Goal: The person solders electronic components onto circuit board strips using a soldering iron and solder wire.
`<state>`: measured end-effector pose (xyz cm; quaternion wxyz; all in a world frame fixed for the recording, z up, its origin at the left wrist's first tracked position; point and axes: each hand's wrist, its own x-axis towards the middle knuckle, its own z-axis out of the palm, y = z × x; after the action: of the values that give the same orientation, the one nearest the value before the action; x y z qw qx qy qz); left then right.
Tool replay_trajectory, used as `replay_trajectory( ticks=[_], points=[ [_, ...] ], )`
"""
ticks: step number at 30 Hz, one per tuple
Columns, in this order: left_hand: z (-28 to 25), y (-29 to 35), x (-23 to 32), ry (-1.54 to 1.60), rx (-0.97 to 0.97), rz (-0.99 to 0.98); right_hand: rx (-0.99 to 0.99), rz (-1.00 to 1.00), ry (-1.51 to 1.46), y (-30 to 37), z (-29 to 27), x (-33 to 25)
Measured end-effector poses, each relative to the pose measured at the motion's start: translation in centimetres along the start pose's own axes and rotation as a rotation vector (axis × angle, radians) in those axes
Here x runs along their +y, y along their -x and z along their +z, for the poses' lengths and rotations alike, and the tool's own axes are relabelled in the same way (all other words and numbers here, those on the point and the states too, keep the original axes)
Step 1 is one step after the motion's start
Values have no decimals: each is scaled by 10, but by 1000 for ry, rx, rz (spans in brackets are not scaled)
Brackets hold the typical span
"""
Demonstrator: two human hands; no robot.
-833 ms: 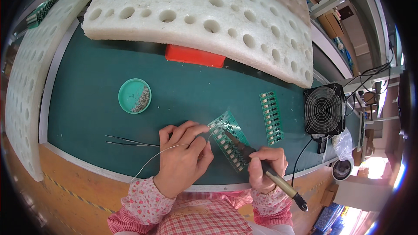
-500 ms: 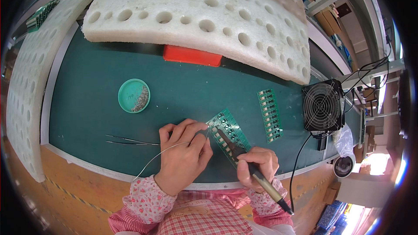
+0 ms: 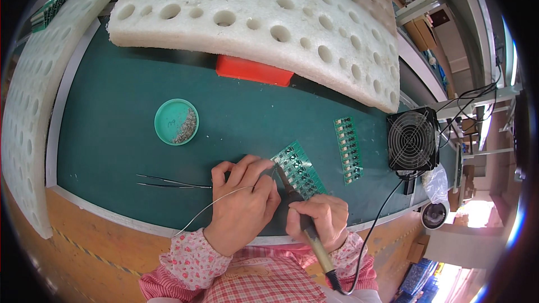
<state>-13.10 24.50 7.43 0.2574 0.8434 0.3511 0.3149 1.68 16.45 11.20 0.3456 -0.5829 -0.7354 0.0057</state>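
A green circuit board (image 3: 303, 172) with rows of small parts lies at a slant in front of me. My left hand (image 3: 241, 205) rests at its upper left corner, fingers bent and pinching a thin solder wire (image 3: 197, 214) that trails back toward my sleeve. My right hand (image 3: 324, 220) grips a soldering iron (image 3: 321, 253), its tip on or just over the board's left edge near my left fingertips. The exact contact is too small to tell. Tweezers (image 3: 168, 182) lie by my left hand, their far end hidden behind it.
To the right lie a second circuit board (image 3: 348, 150) and a black fan (image 3: 412, 139). A round green dish (image 3: 164, 118) holds grey bits. White foam blocks with holes (image 3: 236, 28) stand at the back and left, with a red bin (image 3: 254, 72) under the back one.
My right hand and the soldering iron have swung left and nearer to me, and the tip has shifted to the board's left edge. My left hand has moved slightly right.
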Motion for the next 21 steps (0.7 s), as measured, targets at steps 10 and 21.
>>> replay_trajectory(
  ticks=[10,21],
  points=[
    [-3,2,-1,40,-1,3,130,115,-43,5,-11,-7],
    [-2,-1,-2,11,38,60,-6,472,348,56,-10,-11]
  ],
)
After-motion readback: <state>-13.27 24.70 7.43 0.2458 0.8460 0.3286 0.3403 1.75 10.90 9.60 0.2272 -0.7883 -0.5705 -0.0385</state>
